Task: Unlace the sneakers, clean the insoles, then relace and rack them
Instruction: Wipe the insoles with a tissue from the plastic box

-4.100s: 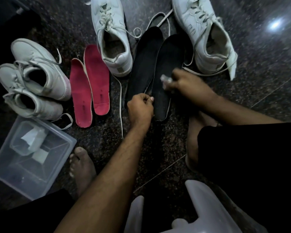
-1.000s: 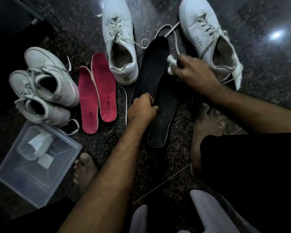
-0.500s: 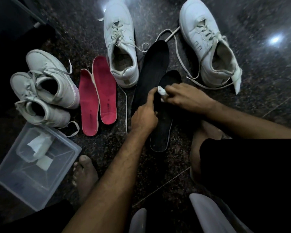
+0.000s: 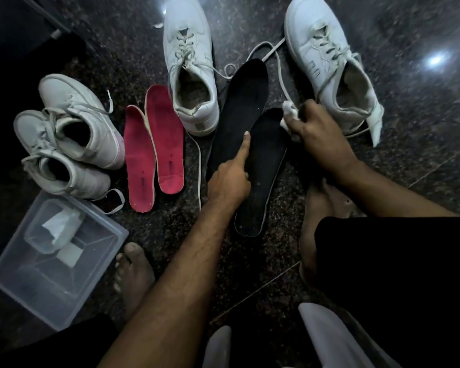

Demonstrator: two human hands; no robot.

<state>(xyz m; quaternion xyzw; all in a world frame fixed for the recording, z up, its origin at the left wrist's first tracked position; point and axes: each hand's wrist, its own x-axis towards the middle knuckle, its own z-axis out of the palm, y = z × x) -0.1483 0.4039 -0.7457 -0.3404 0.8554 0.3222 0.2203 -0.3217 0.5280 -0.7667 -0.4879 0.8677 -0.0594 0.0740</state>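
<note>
While the cleaning step looks well under way in the head view, the unlacing seems only partly done and nothing is yet relaced or racked; the two black insoles (image 4: 252,144) lie overlapping on the dark stone floor (image 4: 422,144) between two white sneakers, the left sneaker (image 4: 189,75) and the right sneaker (image 4: 332,73), both with laces loosened but partly threaded, loose ends trailing on the floor; the right hand (image 4: 314,128) is closed around a small white wipe (image 4: 288,115) at the toe of the nearer black insole; the left hand (image 4: 230,179) holds nothing, its forefinger stretched out and pressing that insole down, other fingers curled; two red insoles (image 4: 154,152) lie side by side, whether cleaned I cannot tell; a second white pair (image 4: 67,136) sits further left, still laced, beside a clear plastic box (image 4: 8,277) holding wipes; the black insoles look matte, thin and flexible, with small specks on them.
</note>
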